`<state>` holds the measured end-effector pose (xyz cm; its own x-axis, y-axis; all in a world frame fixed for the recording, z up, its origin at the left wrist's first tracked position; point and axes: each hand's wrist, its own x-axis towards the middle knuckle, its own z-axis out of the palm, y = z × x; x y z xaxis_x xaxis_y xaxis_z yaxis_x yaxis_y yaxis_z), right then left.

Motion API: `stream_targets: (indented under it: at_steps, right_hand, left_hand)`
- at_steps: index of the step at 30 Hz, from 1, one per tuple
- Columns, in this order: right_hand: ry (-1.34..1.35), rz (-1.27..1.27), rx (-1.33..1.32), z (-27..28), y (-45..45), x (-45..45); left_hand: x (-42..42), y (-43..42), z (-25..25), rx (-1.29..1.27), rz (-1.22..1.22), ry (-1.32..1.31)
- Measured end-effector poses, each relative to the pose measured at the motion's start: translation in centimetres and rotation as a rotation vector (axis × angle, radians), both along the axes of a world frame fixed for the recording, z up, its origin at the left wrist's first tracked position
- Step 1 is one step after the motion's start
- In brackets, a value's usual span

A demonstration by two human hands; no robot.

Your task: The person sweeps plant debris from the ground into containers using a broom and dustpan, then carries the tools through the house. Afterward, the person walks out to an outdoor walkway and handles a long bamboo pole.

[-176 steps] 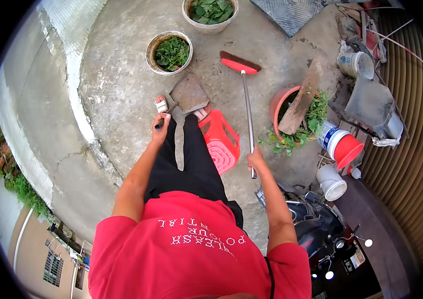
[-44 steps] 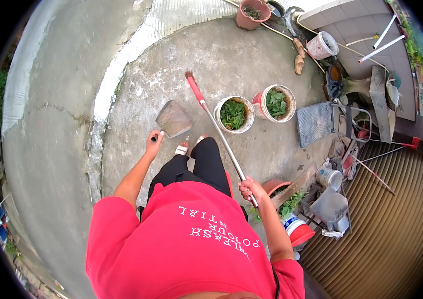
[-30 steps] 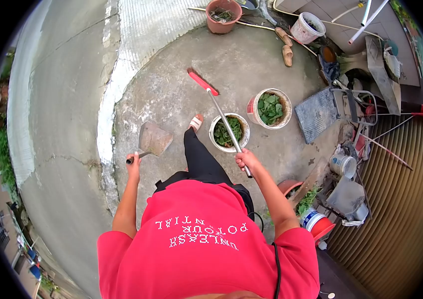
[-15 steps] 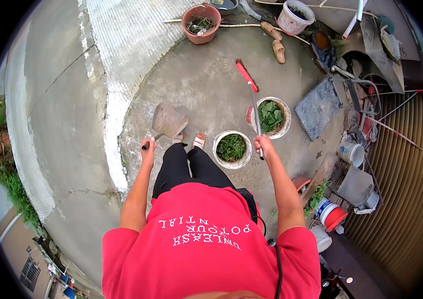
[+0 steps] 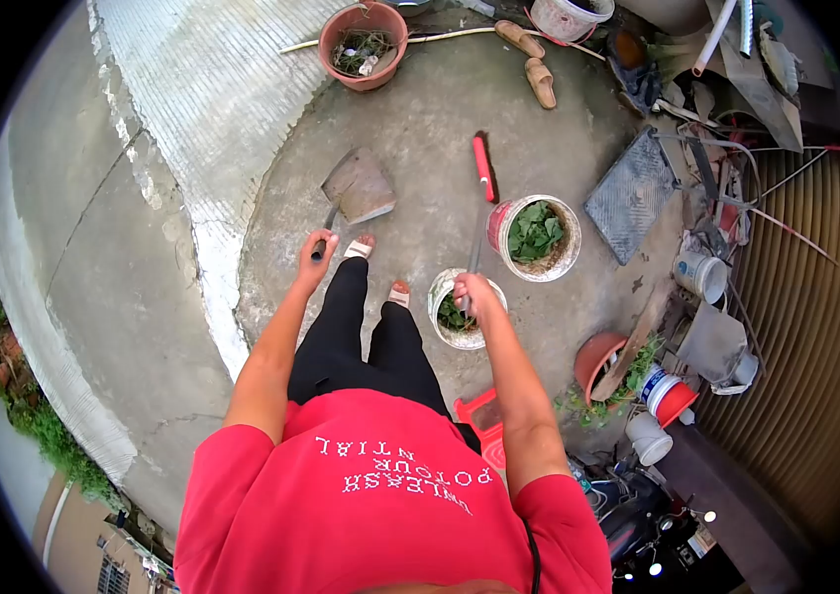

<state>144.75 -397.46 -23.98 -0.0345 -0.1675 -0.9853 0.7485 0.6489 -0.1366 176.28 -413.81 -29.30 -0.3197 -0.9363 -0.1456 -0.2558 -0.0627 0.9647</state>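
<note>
My left hand point(image 5: 317, 249) is closed round the dark handle of a dustpan point(image 5: 361, 185), whose flat grey-brown pan rests low over the concrete ahead of my feet. My right hand point(image 5: 477, 295) grips the grey stick of a broom; its red head with dark bristles point(image 5: 482, 168) touches or hovers over the floor farther out. Beneath my right hand stands a white bucket of green leaves point(image 5: 468, 337), partly covered by the hand and stick. A second leaf-filled bucket point(image 5: 576, 255) stands just beyond it to the right.
A terracotta-coloured pot with dry plant bits point(image 5: 400, 49) stands at the far side. Tan slippers point(image 5: 540, 83) lie near it. On the right are a grey ridged panel point(image 5: 633, 193), a red stool point(image 5: 484, 421) close to my leg, more buckets and a corrugated shutter point(image 5: 816, 327).
The broom has swung left and nearer, its stick now crossing over the nearer bucket. The dustpan has shifted right and forward. My feet have stepped, and the view has turned slightly.
</note>
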Motion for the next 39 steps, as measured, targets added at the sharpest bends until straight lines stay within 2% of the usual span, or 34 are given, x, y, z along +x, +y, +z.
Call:
stream_targets:
  at_steps: [1, 2, 3, 4, 6, 9, 12, 14, 18, 23, 25, 28, 31, 34, 37, 39]
  right_hand:
    - [0.064, 0.229, -0.031, -0.1, 0.5, 1.7]
    - [0.218, 0.355, -0.012, 0.3, 0.7, 3.8]
    - [0.263, 0.508, -0.029, -0.2, 1.8, 4.7]
    - [0.23, 0.605, -0.04, 2.9, 1.6, 4.7]
    - [0.065, 0.482, -0.024, 8.0, 2.1, 2.4]
    - [-0.09, 0.412, 0.04, 13.1, 4.3, 0.1]
    - [-0.124, 0.352, 0.044, 16.7, 4.4, 1.3]
    - [-0.073, 0.337, 0.041, 17.0, 3.9, 2.2]
    - [0.21, 0.37, -0.035, 11.1, 2.8, 3.9]
    - [0.162, 0.298, -0.053, 3.3, -2.5, 5.8]
    - [0.12, 0.309, -0.018, 2.3, -4.0, 7.3]
    - [-0.09, 0.333, -0.084, 5.4, -4.4, 6.0]
    - [-0.21, 0.206, -0.036, 9.8, -1.5, 2.4]
    - [-0.277, 0.197, -0.007, 14.6, 1.1, 2.7]
    - [-0.044, 0.392, -0.023, 16.2, 1.6, 4.4]
    - [0.229, 0.627, -0.019, 13.3, 2.5, 5.0]
  left_hand:
    - [-0.3, -0.8, -0.6, -0.005, -0.017, 0.005]
    - [-1.1, -1.4, -1.2, -0.008, -0.033, 0.022]
    - [-1.9, -1.9, -2.1, -0.003, -0.034, 0.021]
    - [-2.1, -2.6, -3.2, -0.001, -0.028, 0.022]
    - [-1.5, -3.8, -6.1, 0.083, 0.03, 0.087]
    - [-1.0, -6.9, -4.5, 0.444, 0.103, -0.027]
    - [-0.1, -8.7, -4.4, 0.387, 0.106, -0.139]
    - [0.9, -9.1, -4.5, 0.251, 0.052, -0.198]
    - [1.0, -7.9, -2.9, 0.352, -0.019, -0.19]
    - [2.0, -5.4, -4.1, 0.274, -0.001, -0.14]
    - [2.1, -4.7, -4.4, 0.234, 0.021, -0.1]
    - [1.8, -4.7, -4.6, 0.215, 0.052, -0.074]
    - [2.0, -4.8, -4.3, 0.267, 0.057, -0.088]
    - [1.7, -5.2, -4.7, 0.331, 0.062, -0.1]
    - [1.9, -5.7, -4.5, 0.258, 0.027, -0.084]
    - [1.6, -5.7, -4.7, 0.213, -0.022, -0.05]
